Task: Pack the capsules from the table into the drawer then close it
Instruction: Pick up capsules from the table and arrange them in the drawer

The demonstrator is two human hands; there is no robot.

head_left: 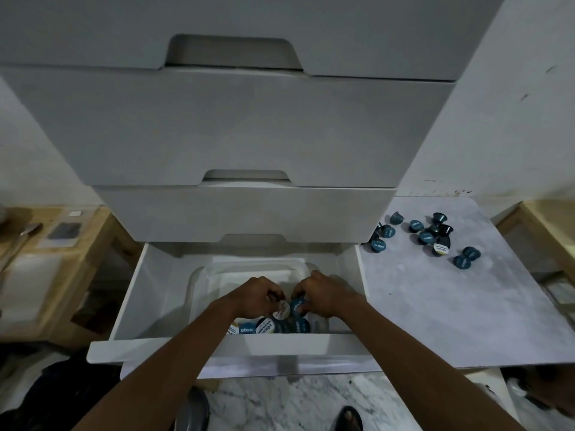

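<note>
The bottom drawer [130,306] of a white drawer unit stands pulled out. Inside it sits a clear plastic container [202,275] with several blue capsules [249,328] piled at its near end. My left hand [253,298] holds a capsule with a white lid [282,310] over the pile. My right hand [323,295] grips a blue-lidded capsule [298,304] beside it. Both hands are inside the container, fingers curled. More blue capsules [426,236] lie scattered on the white table [435,306] to the right of the drawer.
Closed drawers [233,129] stack above the open one. A wooden shelf [62,231] with small items stands at left, another wooden piece [547,225] at far right. Marble floor [295,405] and a foot [350,419] show below the drawer front.
</note>
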